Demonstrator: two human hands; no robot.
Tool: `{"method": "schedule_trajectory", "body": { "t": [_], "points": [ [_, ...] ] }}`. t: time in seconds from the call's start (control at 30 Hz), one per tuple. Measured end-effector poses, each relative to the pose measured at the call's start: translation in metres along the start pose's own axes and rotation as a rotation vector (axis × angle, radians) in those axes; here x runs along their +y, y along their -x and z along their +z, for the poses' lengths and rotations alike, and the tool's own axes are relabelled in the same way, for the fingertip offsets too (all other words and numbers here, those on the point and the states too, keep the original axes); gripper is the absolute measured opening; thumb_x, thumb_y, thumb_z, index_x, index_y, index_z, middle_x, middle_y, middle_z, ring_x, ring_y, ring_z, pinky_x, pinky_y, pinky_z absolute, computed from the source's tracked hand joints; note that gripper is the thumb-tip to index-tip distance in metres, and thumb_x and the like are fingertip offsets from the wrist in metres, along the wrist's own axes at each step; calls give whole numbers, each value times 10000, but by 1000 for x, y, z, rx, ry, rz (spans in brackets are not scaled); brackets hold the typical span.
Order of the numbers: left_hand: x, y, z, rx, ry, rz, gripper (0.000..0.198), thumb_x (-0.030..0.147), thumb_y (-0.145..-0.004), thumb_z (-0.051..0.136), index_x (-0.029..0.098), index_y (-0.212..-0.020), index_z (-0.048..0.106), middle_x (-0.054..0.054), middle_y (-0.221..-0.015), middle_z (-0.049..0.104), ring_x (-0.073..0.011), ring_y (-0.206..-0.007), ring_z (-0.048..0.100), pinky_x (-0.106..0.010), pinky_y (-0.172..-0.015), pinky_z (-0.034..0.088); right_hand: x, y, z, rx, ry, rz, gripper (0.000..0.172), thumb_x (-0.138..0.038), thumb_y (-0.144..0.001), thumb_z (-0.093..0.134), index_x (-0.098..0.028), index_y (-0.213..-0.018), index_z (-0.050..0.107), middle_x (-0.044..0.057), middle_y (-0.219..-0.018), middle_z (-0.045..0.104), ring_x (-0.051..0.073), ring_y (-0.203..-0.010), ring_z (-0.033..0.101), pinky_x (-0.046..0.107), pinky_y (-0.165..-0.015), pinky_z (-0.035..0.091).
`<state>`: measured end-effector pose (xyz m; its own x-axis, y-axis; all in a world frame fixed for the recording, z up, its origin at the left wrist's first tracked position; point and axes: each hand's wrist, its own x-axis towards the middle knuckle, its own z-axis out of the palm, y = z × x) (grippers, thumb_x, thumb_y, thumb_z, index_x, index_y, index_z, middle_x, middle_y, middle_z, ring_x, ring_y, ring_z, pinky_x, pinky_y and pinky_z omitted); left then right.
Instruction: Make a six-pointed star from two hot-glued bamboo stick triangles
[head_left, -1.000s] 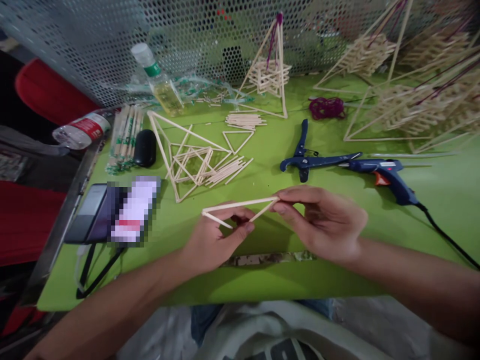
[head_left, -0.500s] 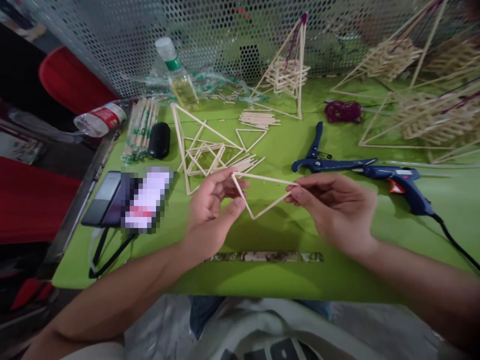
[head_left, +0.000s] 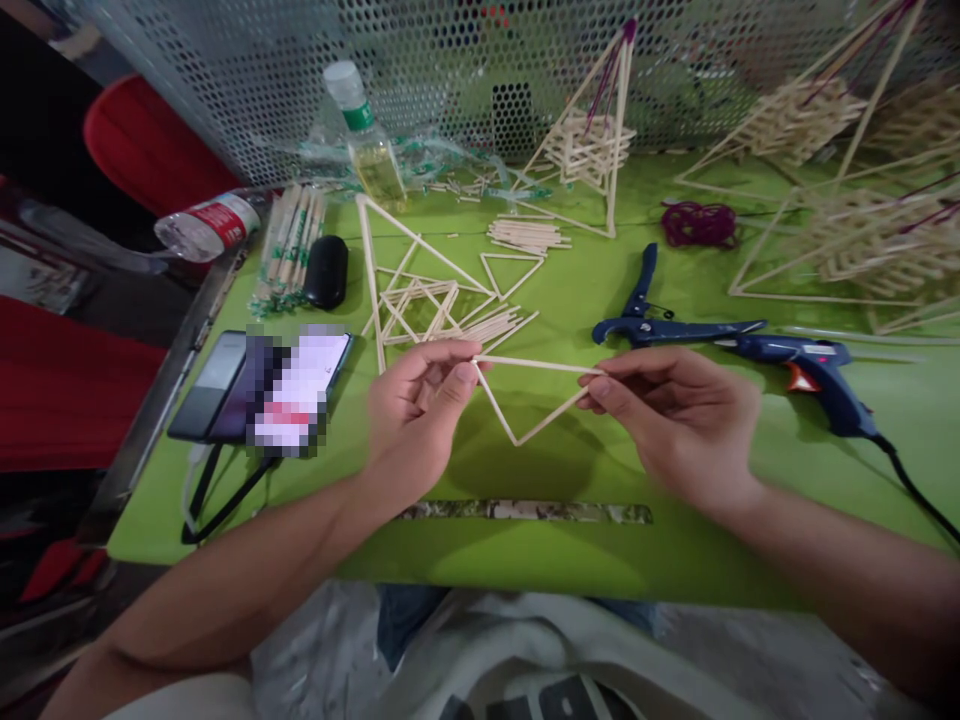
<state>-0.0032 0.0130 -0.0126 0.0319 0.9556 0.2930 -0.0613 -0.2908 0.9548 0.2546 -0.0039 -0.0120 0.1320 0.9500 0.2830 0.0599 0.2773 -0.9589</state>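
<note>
A small triangle of thin wooden sticks (head_left: 536, 364) hangs between my hands above the green table. My left hand (head_left: 420, 410) pinches its left corner between thumb and fingers. At the right corner, my right hand (head_left: 667, 415) has its thumb and fingertips closed on the sticks; that joint is partly hidden. The third corner points down toward me. Beyond my hands lie a bundle of loose sticks (head_left: 491, 327), another small stick triangle (head_left: 512, 257) and a larger stick frame (head_left: 368, 270).
To the right lie a blue cutter (head_left: 652, 328) and a corded glue gun (head_left: 810, 365). Purple string (head_left: 699, 224) and finished stick structures (head_left: 589, 145) stand behind. On the left are phones (head_left: 300, 390), a black case (head_left: 327, 272) and a bottle (head_left: 371, 150).
My left thumb has moved up from the triangle's left side to its left corner, closing into a pinch there. The right hand keeps its hold. The view has shifted slightly.
</note>
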Motion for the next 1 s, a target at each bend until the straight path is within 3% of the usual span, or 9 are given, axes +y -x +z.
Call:
{"method": "schedule_trajectory", "body": {
  "t": [0.23, 0.43, 0.53, 0.67, 0.83, 1.0],
  "points": [
    [-5, -1, -1, 36, 8, 3, 119, 309, -1058, 944, 296, -1176, 947, -29, -1001, 909, -142, -886, 858, -230, -754, 665, 1, 5, -2, -15, 27, -23, 146, -269, -965, 1021, -283, -1070, 921, 31, -915, 904, 196, -749, 892, 270, -709, 768],
    [-12, -4, -2, 65, 101, -18, 206, 478, -1104, 878, 290, -1115, 960, -56, -1016, 917, -181, -868, 861, -331, -834, 731, -2, 4, 0, 2, 34, -11, 162, -149, -952, 987, -264, -1037, 911, 13, -854, 891, 167, -713, 883, 190, -660, 722],
    [-8, -4, -2, 34, 68, 8, 107, 376, -1065, 933, 297, -1134, 954, -36, -982, 909, -148, -837, 832, -268, -765, 694, -3, 3, 0, 11, 13, 8, 175, -112, -931, 978, -248, -1019, 913, 14, -837, 890, 164, -702, 881, 168, -649, 709],
    [-1, -2, -2, 31, -22, -22, 143, 297, -998, 992, 267, -1129, 946, -46, -1007, 908, -151, -873, 838, -226, -702, 662, -4, 4, 0, 20, 16, 3, 192, -109, -896, 992, -246, -1011, 922, 13, -835, 890, 171, -691, 878, 175, -646, 713],
    [-1, -3, -1, 49, -45, -44, 181, 350, -979, 1013, 251, -1116, 947, -60, -996, 917, -181, -900, 870, -269, -759, 704, -8, 6, -1, 20, 24, 29, 190, -129, -902, 1003, -265, -1013, 931, 20, -836, 889, 188, -696, 876, 198, -630, 717],
    [-9, -4, 0, 49, 56, -22, 187, 454, -1083, 910, 275, -1113, 955, -61, -995, 924, -189, -883, 887, -324, -838, 740, -12, 5, 0, 39, -12, 67, 160, -144, -901, 1016, -250, -983, 929, 40, -814, 881, 208, -674, 868, 228, -618, 727]
  ]
}}
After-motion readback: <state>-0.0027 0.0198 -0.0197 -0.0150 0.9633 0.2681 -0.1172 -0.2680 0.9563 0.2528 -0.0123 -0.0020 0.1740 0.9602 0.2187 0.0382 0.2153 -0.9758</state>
